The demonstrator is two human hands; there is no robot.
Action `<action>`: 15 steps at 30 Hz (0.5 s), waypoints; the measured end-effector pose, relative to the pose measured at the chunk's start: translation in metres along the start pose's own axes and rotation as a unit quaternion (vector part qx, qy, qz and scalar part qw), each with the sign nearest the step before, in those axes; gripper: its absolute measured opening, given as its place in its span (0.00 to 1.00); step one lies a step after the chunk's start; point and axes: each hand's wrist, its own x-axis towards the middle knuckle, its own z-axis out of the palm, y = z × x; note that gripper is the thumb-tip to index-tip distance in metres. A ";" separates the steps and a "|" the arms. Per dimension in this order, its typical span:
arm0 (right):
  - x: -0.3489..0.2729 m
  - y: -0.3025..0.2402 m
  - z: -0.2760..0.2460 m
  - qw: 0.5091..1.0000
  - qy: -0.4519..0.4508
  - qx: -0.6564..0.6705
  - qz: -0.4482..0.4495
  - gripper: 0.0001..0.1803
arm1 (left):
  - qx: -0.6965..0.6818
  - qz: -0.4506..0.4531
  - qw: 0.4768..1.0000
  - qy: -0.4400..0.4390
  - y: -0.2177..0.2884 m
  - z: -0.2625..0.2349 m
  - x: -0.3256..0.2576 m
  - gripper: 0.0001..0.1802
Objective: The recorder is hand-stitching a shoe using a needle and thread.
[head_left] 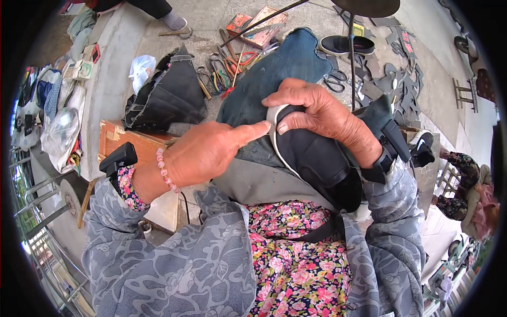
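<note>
A black shoe (317,153) with a white sole edge lies tilted over my lap, toe pointing up. My right hand (317,111) is closed round its toe, the thumb pressed on the black upper and the fingers over the white rim. The stretched index finger of my left hand (203,150) touches that rim beside my right thumb. Its other fingers are curled under, and whatever they may hold is hidden. Beneath the shoe, a grey cloth (248,177) covers my lap, with a dark teal piece of material (269,74) beyond it.
Pliers (219,74) and other hand tools lie ahead, near a red box (264,29). Scissors (335,80), a black slip-on shoe (346,45) and dark scraps (401,79) are at right. Black leather (169,90) rests by a wooden box (124,140). A metal rod (352,63) stands ahead.
</note>
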 end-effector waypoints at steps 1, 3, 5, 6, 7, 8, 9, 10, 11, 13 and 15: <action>0.001 0.000 0.000 1.000 0.002 -0.003 -0.004 0.26 | -0.026 -0.004 1.000 -0.006 0.000 -0.001 0.001 0.30; 0.003 0.002 0.001 1.000 0.007 -0.013 -0.005 0.27 | -0.079 -0.017 0.997 -0.018 -0.001 -0.002 0.002 0.28; 0.003 0.004 0.002 1.000 0.011 -0.027 -0.006 0.27 | -0.134 -0.019 0.991 -0.025 -0.002 -0.001 0.004 0.25; 0.003 0.005 0.001 0.999 0.014 -0.035 -0.007 0.27 | -0.137 -0.039 0.989 -0.034 -0.003 0.000 0.006 0.24; 0.001 0.005 0.002 0.999 0.018 -0.040 -0.014 0.27 | -0.145 -0.044 0.988 -0.038 -0.004 0.001 0.007 0.24; 0.000 0.005 0.003 0.999 0.015 -0.038 0.003 0.26 | -0.162 -0.048 0.985 -0.039 -0.005 0.003 0.009 0.23; 0.000 0.005 0.002 0.999 0.015 -0.040 0.008 0.26 | -0.179 -0.053 0.982 -0.041 -0.005 0.004 0.011 0.23; 0.000 0.005 0.002 0.999 0.025 -0.039 -0.009 0.25 | -0.206 -0.057 0.976 -0.041 -0.004 0.004 0.013 0.22; 0.002 0.004 0.002 0.999 0.022 -0.047 0.002 0.25 | -0.232 -0.058 0.970 -0.042 -0.002 0.003 0.015 0.22; 0.004 0.001 0.001 0.998 0.018 -0.054 -0.003 0.26 | -0.160 -0.026 0.986 -0.039 0.002 -0.002 0.014 0.22; 0.002 -0.008 -0.001 0.997 0.008 -0.078 0.023 0.31 | -0.134 -0.024 0.990 -0.049 0.008 -0.010 0.009 0.23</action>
